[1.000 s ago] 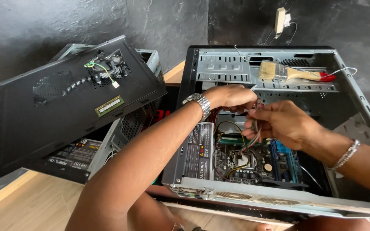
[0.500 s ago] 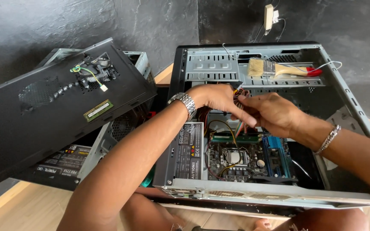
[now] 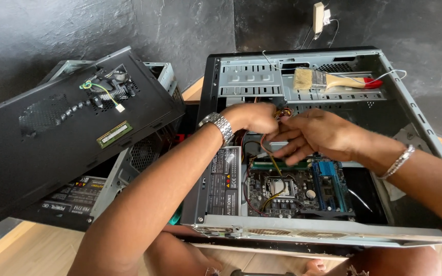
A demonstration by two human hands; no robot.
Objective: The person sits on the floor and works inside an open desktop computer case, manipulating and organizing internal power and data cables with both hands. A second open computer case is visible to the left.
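Cable work inside open computer case (image 3: 410, 110): left hand (image 3: 254, 116) and right hand (image 3: 315, 134) both pinch wire bundle (image 3: 274, 153) above motherboard (image 3: 282, 186); next move needs careful routing.

The open computer case (image 3: 410, 107) is grey bare metal inside, with black outer edges. On its drive bay lies a paintbrush (image 3: 333, 80) with pale straw bristles, a light wooden handle and a red tip. The motherboard (image 3: 292, 186) is dark, nearly black, with a bright blue heatsink (image 3: 327, 176) and a green memory stick (image 3: 282, 164). The wires (image 3: 274, 163) under the hands are yellow, red and black. The power supply (image 3: 220, 186) is grey with a black and white label. The loose side panel (image 3: 52, 133) is black, carrying a green memory module (image 3: 114, 134) and yellow-green wires (image 3: 98, 88). Silver bands sit on both wrists. The wall is mottled dark grey; the floor is pale wood.
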